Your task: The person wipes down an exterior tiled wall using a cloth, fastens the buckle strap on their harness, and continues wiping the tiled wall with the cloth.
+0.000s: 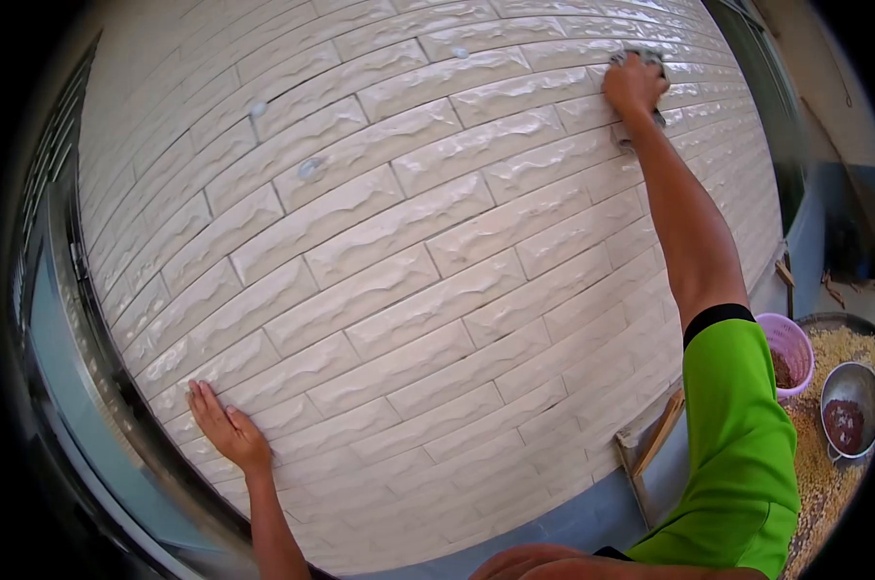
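A wall of glossy cream brick-shaped tiles [360,280] fills most of the view. My right hand [635,85] is stretched up to the upper right of the wall, its fingers closed on a grey cloth [650,60] pressed against the tiles. Part of the cloth hangs out below the hand. My left hand [227,433] lies flat on the tiles at the lower left, fingers extended, holding nothing. Small pale bluish spots [310,169] show on the upper left tiles.
A metal-framed glass door or window [99,387] borders the wall on the left. At the lower right, a pink basket [787,354] and a metal bowl [851,410] with reddish contents rest on yellowish grains [815,493]. A wooden piece [658,433] leans near the wall's base.
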